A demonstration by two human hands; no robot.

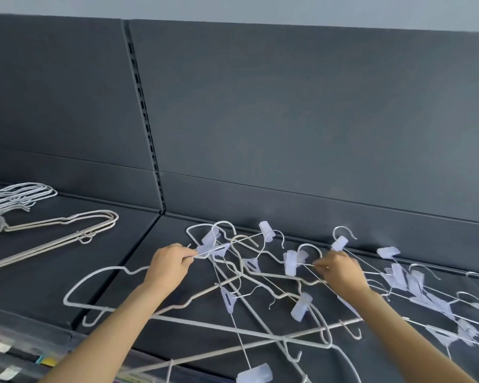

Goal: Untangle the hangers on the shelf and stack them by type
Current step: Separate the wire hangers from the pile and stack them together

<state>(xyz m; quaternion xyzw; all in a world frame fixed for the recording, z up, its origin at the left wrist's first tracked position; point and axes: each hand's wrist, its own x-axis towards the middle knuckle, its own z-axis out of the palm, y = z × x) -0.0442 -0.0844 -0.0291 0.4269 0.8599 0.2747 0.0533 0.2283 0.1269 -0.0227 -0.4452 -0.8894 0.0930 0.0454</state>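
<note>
a dark grey shelf point(138, 244) with a matte, slightly fabric-like surface runs across the view, backed by smooth dark panels and a slotted metal upright point(143, 117) between two panels.

in the middle lies a tangled pile of hangers point(260, 294). it mixes thick off-white coated wire hangers with rounded shoulders and thin shiny metal clip hangers, each a straight rod with a curved hook and translucent pale lilac plastic clips.

the left hand point(169, 265) is closed in a pinch on the end of a thin metal rod point(233, 243), which rises to the right through two pale clips point(267, 230), lifted a little above the pile. the right hand point(340, 272) is closed, fingertips pinched on another thin wire near a pale clip point(292, 262) in the tangle; exactly which hanger it belongs to is hard to tell. both bare forearms reach in from the bottom edge.

to the right, more clip hangers point(426, 297) lie overlapping in a loose row along the shelf, blurred at the edge.

at the far left are two sorted stacks, well apart from the tangle: a stack of thin white wire hangers point(20, 196) at the back, and nearer, a stack of beige coated hangers point(61, 230) with notched shoulders, lying flat and aligned.

at the bottom left, a clear plastic strip point(14, 352) on the shelf front holds small coloured labels, blurred.
</note>
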